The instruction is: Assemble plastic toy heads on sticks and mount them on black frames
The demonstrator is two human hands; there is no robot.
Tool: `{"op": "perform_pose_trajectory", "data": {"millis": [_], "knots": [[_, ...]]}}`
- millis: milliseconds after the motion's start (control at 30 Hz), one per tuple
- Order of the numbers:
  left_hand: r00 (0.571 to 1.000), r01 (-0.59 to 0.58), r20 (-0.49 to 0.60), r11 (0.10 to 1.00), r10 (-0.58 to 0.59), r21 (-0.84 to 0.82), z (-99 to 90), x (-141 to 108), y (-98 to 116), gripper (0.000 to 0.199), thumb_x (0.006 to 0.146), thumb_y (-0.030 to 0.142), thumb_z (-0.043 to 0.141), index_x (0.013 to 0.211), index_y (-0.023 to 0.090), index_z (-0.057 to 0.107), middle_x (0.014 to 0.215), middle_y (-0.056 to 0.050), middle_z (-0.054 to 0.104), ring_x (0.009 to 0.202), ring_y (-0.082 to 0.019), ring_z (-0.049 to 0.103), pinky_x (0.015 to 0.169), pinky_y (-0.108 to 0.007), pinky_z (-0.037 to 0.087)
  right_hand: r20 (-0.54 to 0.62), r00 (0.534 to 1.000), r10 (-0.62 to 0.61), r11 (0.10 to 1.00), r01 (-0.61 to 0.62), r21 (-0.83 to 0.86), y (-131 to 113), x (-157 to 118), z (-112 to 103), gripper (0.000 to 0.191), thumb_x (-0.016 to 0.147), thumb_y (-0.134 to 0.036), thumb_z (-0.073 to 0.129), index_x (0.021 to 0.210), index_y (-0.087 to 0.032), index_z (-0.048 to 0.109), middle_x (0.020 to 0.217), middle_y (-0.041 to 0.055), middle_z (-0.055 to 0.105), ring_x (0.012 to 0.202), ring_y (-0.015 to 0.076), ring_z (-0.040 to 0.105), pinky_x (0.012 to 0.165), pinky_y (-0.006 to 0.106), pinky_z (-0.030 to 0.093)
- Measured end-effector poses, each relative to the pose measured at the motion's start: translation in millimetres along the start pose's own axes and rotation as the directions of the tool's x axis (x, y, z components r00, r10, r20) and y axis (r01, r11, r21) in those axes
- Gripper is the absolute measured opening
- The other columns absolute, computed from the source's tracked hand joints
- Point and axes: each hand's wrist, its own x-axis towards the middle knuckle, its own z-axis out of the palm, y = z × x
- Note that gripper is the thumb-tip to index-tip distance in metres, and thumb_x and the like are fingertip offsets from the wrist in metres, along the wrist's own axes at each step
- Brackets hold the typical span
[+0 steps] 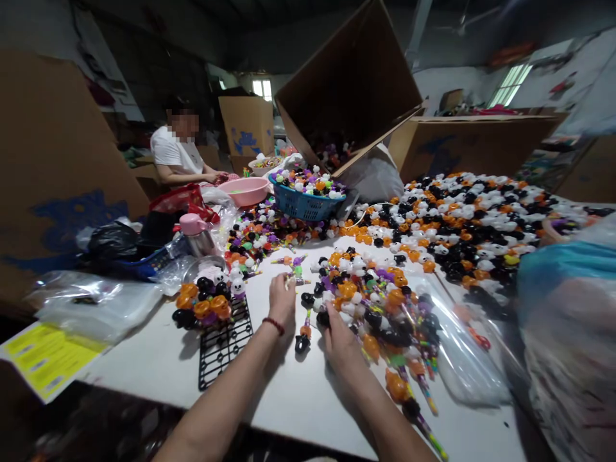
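My left hand [282, 303], with a dark red bead bracelet at the wrist, is closed around the end of a colourful stick [302, 282] above the white table. At the left edge of a loose pile of Halloween-headed sticks [370, 298], my right hand [341, 343] has its fingers curled by white and black heads; its grip is partly hidden. Between the hands lies a single stick with a black head [302, 344]. Left of my left arm, a bunch of pumpkin, black and skull heads [205, 304] rests by a black plastic grid [224, 346].
A tilted cardboard box [351, 77] opens above a blue basket [308, 204] of small heads. More heads [481, 224] cover the back right. Clear plastic bags [103, 308] and a pink-lidded bottle [195, 232] stand left. Another person [178, 154] sits beyond a pink basin [246, 191].
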Motion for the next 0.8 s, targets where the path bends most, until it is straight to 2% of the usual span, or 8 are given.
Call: {"op": "perform_pose_trajectory", "data": {"millis": [133,300,433,500,567,667,733,800], "knots": [[1.0,0.026,0.015,0.993,-0.028,0.116,3.4,55.5,-14.5,0.028,0.084,0.023,0.054,0.109,0.016,0.066,0.115,-0.017,0.063,0.12,-0.03,0.053,0.105,-0.041,0.037,-0.012,0.997,-0.07,0.995,0.069,-0.078,4.5,-3.5,3.8,0.067,0.089,-0.004,0.04,0.155,-0.015,0.033,0.123,0.017,0.067,0.109,0.0263,0.066,0.093,0.042,0.058],[0.996,0.069,0.036,0.981,-0.077,0.18,6.7,68.6,-23.3,0.013,0.081,0.028,0.057,0.082,0.017,0.064,0.087,-0.011,0.066,0.092,-0.027,0.061,0.086,-0.036,0.045,-0.054,0.993,-0.108,0.991,0.104,-0.08,5.8,-0.2,9.3,0.054,0.085,-0.002,0.044,0.137,-0.013,0.054,0.11,0.0159,0.07,0.102,0.0267,0.066,0.09,0.044,0.058],[0.998,0.035,-0.05,0.984,-0.026,0.177,-8.3,45.7,-13.2,0.019,0.084,0.036,0.053,0.084,0.019,0.059,0.087,-0.008,0.064,0.087,-0.024,0.059,0.082,-0.035,0.045,-0.076,0.996,-0.056,0.997,0.052,-0.05,-4.2,2.7,-1.7,0.045,0.078,0.001,0.044,0.115,-0.015,0.064,0.113,0.0153,0.065,0.102,0.0247,0.066,0.088,0.038,0.059],[0.995,-0.066,-0.07,0.994,0.072,0.092,-17.9,23.8,1.2,0.022,0.084,0.041,0.055,0.084,0.02,0.059,0.087,-0.006,0.063,0.084,-0.023,0.058,0.081,-0.034,0.046,-0.086,0.992,-0.093,0.992,0.084,-0.097,-11.1,6.8,-11.9,0.053,0.076,0.003,0.042,0.122,-0.014,0.063,0.125,0.0169,0.062,0.114,0.0249,0.062,0.095,0.037,0.057],[0.987,-0.136,0.07,0.985,0.144,-0.107,-24.5,-0.7,19.4,0.027,0.082,0.047,0.059,0.083,0.02,0.06,0.08,-0.004,0.062,0.076,-0.021,0.058,0.075,-0.033,0.047,-0.073,0.983,-0.168,0.97,0.152,-0.189,-16.5,14.2,-21.0,0.066,0.076,0.003,0.042,0.139,-0.013,0.054,0.141,0.0181,0.054,0.132,0.0272,0.051,0.107,0.041,0.049],[0.881,-0.032,0.407,0.888,0.242,-0.459,-26.8,-27.9,43.6,0.031,0.08,0.05,0.066,0.083,0.019,0.062,0.079,-0.003,0.065,0.076,-0.019,0.059,0.073,-0.031,0.049,-0.022,0.973,-0.229,0.929,0.212,-0.303,-17.9,30.6,-26.9,0.075,0.08,0.0,0.044,0.152,-0.017,0.039,0.148,0.0162,0.05,0.14,0.0319,0.04,0.113,0.054,0.038],[0.848,0.071,0.461,0.805,0.261,-0.588,-24.0,-33.1,51.2,0.034,0.076,0.049,0.07,0.089,0.018,0.063,0.086,-0.004,0.068,0.08,-0.019,0.061,0.076,-0.031,0.051,0.012,0.978,-0.208,0.927,0.201,-0.318,-13.6,43.8,-28.1,0.076,0.081,-0.002,0.046,0.155,-0.015,0.034,0.134,0.0176,0.06,0.128,0.0321,0.05,0.108,0.054,0.042],[0.895,0.117,0.399,0.76,0.197,-0.639,-18.0,-28.2,48.9,0.041,0.077,0.052,0.068,0.101,0.019,0.062,0.096,-0.007,0.07,0.084,-0.02,0.063,0.079,-0.033,0.052,0.042,0.992,-0.121,0.945,0.129,-0.302,-6.6,60.6,-33.5,0.076,0.08,-0.002,0.047,0.154,-0.01,0.033,0.116,0.0174,0.066,0.111,0.0299,0.059,0.099,0.048,0.05]]}}
